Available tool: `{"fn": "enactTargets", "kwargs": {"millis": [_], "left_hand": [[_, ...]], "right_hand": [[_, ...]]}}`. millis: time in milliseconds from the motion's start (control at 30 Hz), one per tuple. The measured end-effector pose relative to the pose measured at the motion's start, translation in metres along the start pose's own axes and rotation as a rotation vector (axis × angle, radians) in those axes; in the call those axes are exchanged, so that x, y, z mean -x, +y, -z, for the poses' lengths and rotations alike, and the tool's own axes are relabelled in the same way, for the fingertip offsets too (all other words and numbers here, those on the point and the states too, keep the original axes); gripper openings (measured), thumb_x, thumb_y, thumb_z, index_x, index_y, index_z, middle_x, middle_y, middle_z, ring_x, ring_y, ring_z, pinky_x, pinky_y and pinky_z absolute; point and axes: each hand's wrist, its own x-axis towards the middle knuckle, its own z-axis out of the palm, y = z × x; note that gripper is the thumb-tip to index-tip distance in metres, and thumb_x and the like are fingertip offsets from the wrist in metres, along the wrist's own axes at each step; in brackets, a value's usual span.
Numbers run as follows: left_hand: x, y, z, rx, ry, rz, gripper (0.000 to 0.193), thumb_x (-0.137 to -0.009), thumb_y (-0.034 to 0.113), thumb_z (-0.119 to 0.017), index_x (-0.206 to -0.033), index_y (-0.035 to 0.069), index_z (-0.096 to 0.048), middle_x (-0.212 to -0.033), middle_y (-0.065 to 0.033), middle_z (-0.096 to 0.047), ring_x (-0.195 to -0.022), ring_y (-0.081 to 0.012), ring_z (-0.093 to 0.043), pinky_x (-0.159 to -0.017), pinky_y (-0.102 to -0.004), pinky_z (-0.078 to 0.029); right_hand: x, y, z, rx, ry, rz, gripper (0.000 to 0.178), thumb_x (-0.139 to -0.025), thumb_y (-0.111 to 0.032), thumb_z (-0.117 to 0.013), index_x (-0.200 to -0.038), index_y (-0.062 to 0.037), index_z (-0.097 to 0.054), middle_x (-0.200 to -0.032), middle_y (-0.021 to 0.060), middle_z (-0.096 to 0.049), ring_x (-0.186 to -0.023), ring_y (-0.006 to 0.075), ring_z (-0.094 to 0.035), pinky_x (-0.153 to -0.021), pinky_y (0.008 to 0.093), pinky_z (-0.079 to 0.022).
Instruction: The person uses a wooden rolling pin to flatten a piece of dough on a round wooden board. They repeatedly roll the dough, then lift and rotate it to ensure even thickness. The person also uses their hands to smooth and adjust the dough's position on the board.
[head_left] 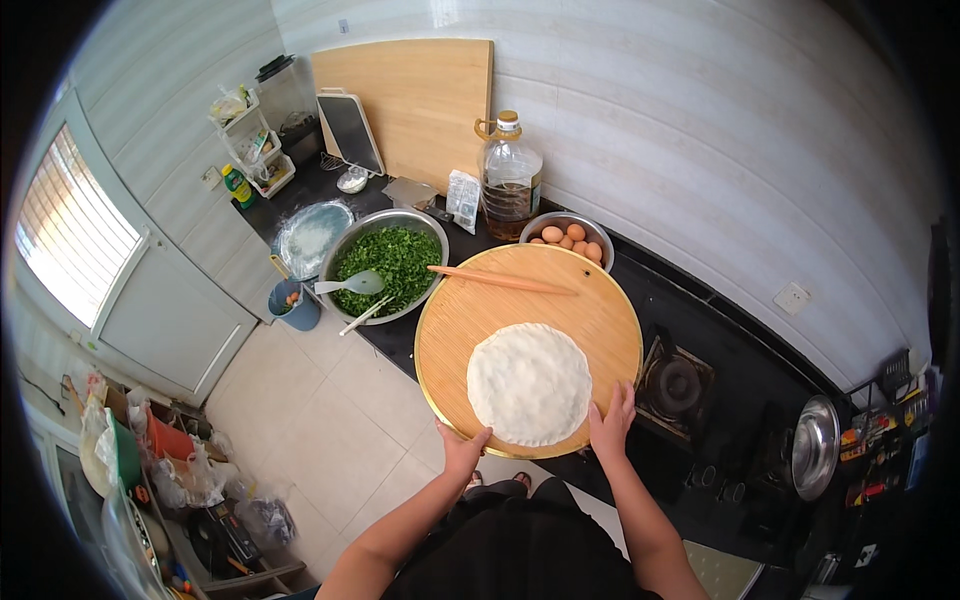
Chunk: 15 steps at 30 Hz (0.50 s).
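Observation:
A round wooden board (pixel 450 350) with a pale rim lies on the counter and reaches past its near edge. On it sits a flat white dough round (pixel 528 385) with a crimped edge. Beyond the dough rests a tapered wooden rolling pin (pixel 505 281). My left hand (pixel 462 450) grips the board's near left rim, thumb on top and fingers partly hidden below. My right hand (pixel 612 418) holds the near right rim, its thumb close to the dough's edge and its fingers along the outside.
Left of the board stands a steel bowl (pixel 440 236) of chopped greens with a spatula (pixel 362 283) and chopsticks (pixel 366 315). Behind are a bowl of eggs (pixel 572 238) and an oil jug (pixel 510 185). To the right are a gas burner (pixel 676 384) and a metal lid (pixel 815 448).

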Motion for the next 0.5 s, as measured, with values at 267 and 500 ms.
{"fn": "enactTargets", "kwargs": {"millis": [267, 500], "left_hand": [[0.004, 0.010, -0.002, 0.010, -0.048, 0.060, 0.117, -0.074, 0.004, -0.078, -0.147, 0.001, 0.013, -0.109, -0.0220, -0.054, -0.072, -0.0205, -0.059, -0.052, -0.0289, -0.049], [0.004, 0.008, -0.006, -0.064, -0.028, 0.132, 0.123, -0.071, 0.006, -0.082, -0.146, 0.000, 0.015, -0.120, -0.0245, -0.048, -0.084, -0.0244, -0.061, -0.058, -0.0297, -0.052]], "right_hand": [[0.001, -0.002, 0.003, -0.008, 0.005, -0.004, 0.069, -0.083, -0.015, -0.068, -0.142, -0.0012, -0.035, -0.152, 0.0192, -0.023, -0.134, 0.0433, -0.027, -0.112, 0.0483, -0.026], [0.001, -0.003, 0.003, -0.006, 0.010, 0.007, 0.069, -0.083, -0.015, -0.068, -0.142, -0.0008, -0.036, -0.152, 0.0195, -0.024, -0.134, 0.0436, -0.028, -0.112, 0.0482, -0.026]]}}
